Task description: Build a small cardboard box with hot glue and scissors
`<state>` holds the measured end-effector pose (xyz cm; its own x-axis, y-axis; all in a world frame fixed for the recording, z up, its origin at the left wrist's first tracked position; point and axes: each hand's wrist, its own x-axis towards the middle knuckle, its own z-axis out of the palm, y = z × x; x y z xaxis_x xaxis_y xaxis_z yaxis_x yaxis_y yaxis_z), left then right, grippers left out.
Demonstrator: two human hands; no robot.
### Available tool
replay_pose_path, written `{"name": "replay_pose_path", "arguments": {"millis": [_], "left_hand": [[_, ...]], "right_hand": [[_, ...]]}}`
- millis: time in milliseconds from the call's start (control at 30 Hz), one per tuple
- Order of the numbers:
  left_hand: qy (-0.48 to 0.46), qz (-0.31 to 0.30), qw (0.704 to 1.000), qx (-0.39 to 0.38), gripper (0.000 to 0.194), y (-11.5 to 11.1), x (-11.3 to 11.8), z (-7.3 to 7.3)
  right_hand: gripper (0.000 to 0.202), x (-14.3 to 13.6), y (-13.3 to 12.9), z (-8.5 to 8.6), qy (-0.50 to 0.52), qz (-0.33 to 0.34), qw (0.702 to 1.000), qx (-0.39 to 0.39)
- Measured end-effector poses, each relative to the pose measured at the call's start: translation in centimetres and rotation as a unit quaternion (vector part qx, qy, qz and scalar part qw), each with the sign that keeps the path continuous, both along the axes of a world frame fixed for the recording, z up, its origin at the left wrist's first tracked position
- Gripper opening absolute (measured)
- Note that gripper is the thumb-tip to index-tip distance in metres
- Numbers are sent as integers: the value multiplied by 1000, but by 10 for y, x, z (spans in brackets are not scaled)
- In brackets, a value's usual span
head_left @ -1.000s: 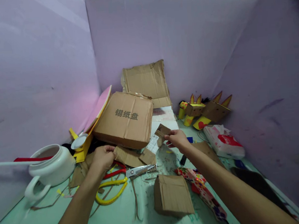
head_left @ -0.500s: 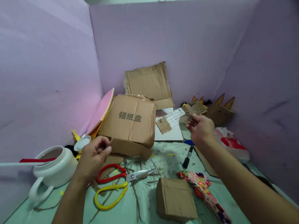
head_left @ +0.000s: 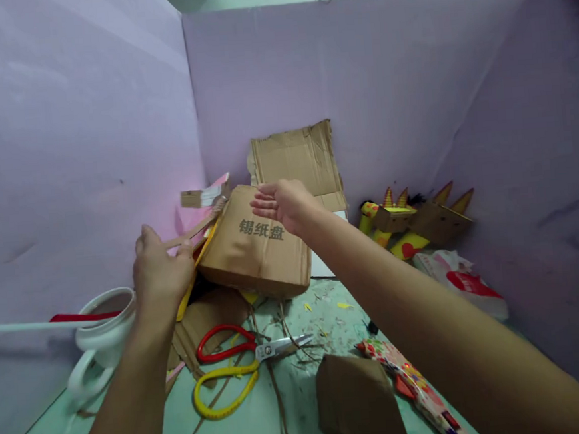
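Swung leftward, the labelled cardboard scrap (head_left: 202,197) sits beyond the nearer left hand (head_left: 160,268) — seemingly pinching a cardboard strip (head_left: 195,233) angled away rightward — while the right hand (head_left: 289,205) extends empty, fingers loosely parted.

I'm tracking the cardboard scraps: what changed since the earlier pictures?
The labelled cardboard piece went from right to left, released by the right hand, now further left, open above the large box. The left hand moved forward, beside a brown strip. Large box and scissors stayed.
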<state>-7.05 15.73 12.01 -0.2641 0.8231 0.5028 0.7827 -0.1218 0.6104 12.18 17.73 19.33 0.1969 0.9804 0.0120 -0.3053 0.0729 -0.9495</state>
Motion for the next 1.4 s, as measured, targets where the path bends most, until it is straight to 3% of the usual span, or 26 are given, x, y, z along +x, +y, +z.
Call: {"name": "replay_pose_path", "arguments": {"millis": [67, 100, 167, 267, 367, 467, 700, 833, 967, 1100, 1200, 1267, 1333, 1400], "left_hand": [[43, 16, 994, 98, 48, -8, 9, -13], [67, -6, 987, 147, 45, -13, 16, -19], [153, -114, 962, 195, 44, -24, 32, -31], [306, -205, 914, 168, 53, -33, 56, -46], [375, -203, 897, 118, 62, -26, 70, -61], [387, -174, 899, 108, 46, -10, 73, -70], [366, -107, 917, 119, 39, 36, 78, -57], [381, -129, 910, 103, 44, 42, 83, -52], [402, -198, 888, 103, 51, 36, 80, -54], [391, -262, 875, 108, 45, 21, 74, -55], [326, -284, 896, 98, 38, -7, 69, -50], [308, -316, 897, 7, 39, -32, 64, -45], [371, -353, 850, -125, 38, -56, 57, -43], [409, -356, 817, -196, 39, -72, 51, -44]], "right_hand": [[19, 15, -15, -9, -26, 1, 1000, -8], [22, 25, -24, -13, -41, -3, 999, -9], [21, 48, -42, -19, -95, -20, 995, -9], [15, 79, -69, -26, -174, -75, 982, -10], [13, 100, -97, -33, -184, -95, 978, -12], [14, 117, -124, -42, -175, -112, 978, -12], [35, 144, -165, -66, -162, -158, 974, 0], [42, 154, -182, -84, -163, -164, 973, -22], [42, 160, -197, -97, -177, -174, 968, -45], [40, 156, -209, -102, -199, -173, 964, -40], [36, 141, -225, -107, -279, -154, 946, -57], [36, 126, -240, -113, -351, -120, 926, -67], [42, 112, -253, -122, -410, -77, 908, -39], [51, 105, -263, -134, -449, -65, 891, -10]]}}
